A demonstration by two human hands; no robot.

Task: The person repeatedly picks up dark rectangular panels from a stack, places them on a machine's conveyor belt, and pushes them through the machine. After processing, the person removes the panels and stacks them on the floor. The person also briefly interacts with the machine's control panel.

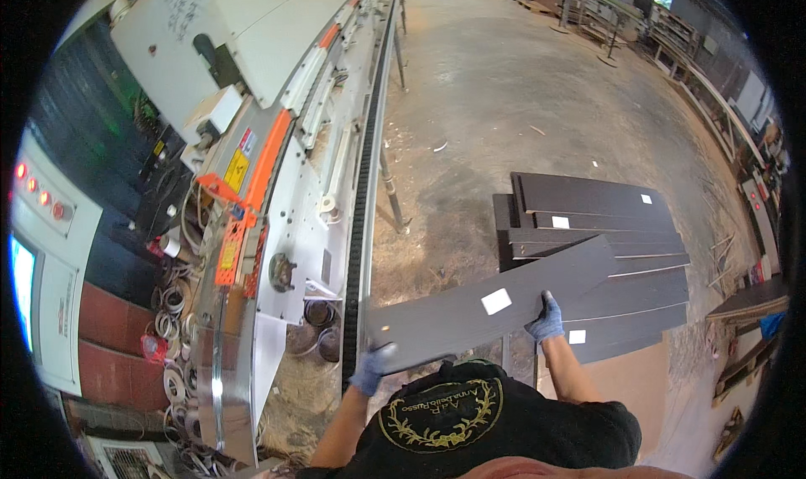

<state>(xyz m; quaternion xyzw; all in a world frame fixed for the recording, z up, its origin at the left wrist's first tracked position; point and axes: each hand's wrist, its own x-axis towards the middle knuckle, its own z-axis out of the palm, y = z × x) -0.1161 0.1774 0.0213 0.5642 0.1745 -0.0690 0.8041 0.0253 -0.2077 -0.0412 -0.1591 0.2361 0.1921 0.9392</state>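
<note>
Dark panel (white-labelled) between seemingly gripping gloved hands

Left hand and right hand grip a dark panel.

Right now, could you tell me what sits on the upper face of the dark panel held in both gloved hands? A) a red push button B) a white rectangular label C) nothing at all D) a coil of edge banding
B: a white rectangular label lies near the middle of the dark panel, between the left hand and the right hand.
</note>
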